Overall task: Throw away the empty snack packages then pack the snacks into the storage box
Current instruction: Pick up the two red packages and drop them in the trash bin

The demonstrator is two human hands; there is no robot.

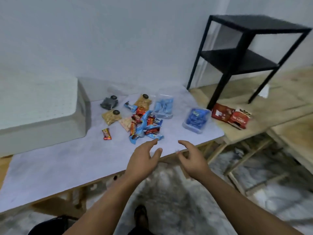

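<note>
— Blue and red wrappers: how many piles?
— One heap of snack packets [145, 125] mid-tabletop [50, 163], one red bar [106, 134] lying apart to its left.
— Boxes?
— Two clear storage boxes [196, 120] holding blue packets, two red cartons [230, 115] at the right.
— Hands?
— Left hand [144, 158] and right hand [193, 160] hover with fingers spread, holding nothing, near the heap.

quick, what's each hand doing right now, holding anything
Left hand: open, fingers relaxed, holding nothing, just short of the snack pile.
Right hand: open, fingers loosely curled, holding nothing.
</note>
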